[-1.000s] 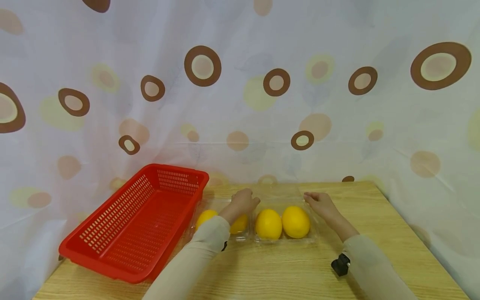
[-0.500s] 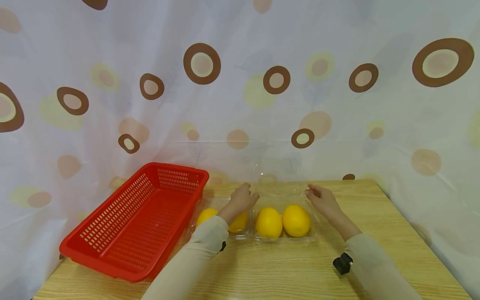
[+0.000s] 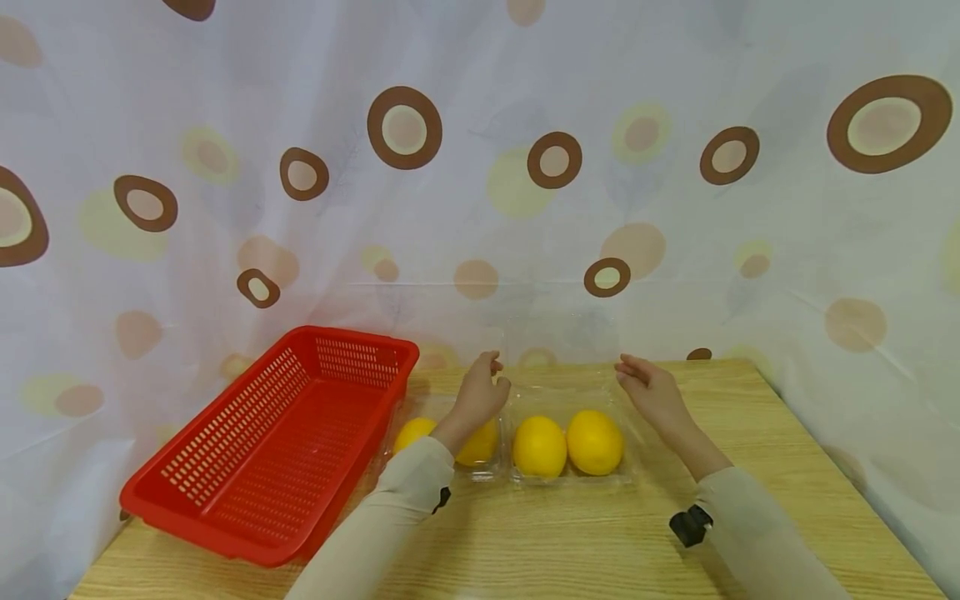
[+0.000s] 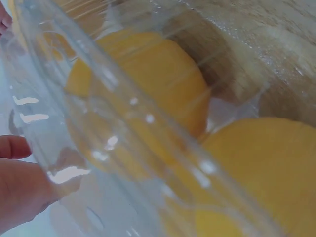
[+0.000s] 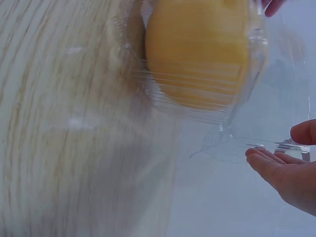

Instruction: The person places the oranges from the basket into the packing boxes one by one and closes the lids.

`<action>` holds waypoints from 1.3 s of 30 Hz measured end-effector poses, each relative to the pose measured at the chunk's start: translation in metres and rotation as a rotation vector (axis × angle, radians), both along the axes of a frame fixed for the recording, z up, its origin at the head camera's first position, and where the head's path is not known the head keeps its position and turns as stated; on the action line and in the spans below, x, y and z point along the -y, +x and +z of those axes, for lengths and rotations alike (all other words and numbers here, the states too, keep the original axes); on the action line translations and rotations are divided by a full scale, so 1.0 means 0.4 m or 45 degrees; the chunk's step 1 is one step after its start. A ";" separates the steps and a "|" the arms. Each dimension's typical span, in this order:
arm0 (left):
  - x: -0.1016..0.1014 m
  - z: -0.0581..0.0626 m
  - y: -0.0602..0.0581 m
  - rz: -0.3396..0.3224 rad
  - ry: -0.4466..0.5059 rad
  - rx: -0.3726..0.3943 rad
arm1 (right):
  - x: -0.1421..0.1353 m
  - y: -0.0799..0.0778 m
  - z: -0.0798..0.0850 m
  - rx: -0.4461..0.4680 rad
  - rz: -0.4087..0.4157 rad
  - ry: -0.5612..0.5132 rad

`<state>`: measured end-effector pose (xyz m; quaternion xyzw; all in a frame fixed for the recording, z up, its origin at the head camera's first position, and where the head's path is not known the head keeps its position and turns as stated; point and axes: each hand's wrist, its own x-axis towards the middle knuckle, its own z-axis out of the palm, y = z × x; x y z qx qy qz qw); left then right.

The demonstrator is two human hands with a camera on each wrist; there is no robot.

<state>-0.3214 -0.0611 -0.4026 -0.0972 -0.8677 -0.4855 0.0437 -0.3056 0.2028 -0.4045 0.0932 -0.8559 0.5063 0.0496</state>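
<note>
A clear plastic clamshell box (image 3: 573, 479) with two round yellow fruits (image 3: 594, 442) in it sits on the wooden table. Its transparent lid (image 5: 291, 89) stands raised at the back, between my two hands. My left hand (image 3: 480, 393) is at the lid's left edge, thumb and fingers parted around it. On the opposite side my right hand (image 3: 654, 395) has the lid's edge between thumb and fingertips, as the right wrist view shows. In the left wrist view, the lid wall (image 4: 133, 103) crosses in front of the fruits.
Left of this box stands a second clear box (image 3: 480, 477) with yellow fruits (image 3: 413, 433), partly covered by my left forearm. A red perforated basket (image 3: 292, 450) lies slanted at the left. A patterned curtain (image 3: 480, 167) hangs behind the wooden table (image 3: 555, 550).
Both hands have moved up and back, away from the fruits. The clear lid has swung up between them. Fruits, boxes and basket have stayed in place.
</note>
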 end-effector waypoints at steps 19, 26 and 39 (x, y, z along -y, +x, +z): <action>-0.007 0.036 0.084 0.096 0.521 -0.040 | -0.030 0.077 0.027 -0.178 0.056 -0.215; 0.008 0.029 0.112 0.029 0.428 -0.013 | -0.048 0.108 0.021 -0.027 0.123 -0.168; 0.014 0.012 0.168 -0.070 0.235 -0.093 | -0.044 0.169 0.016 -0.007 0.090 0.170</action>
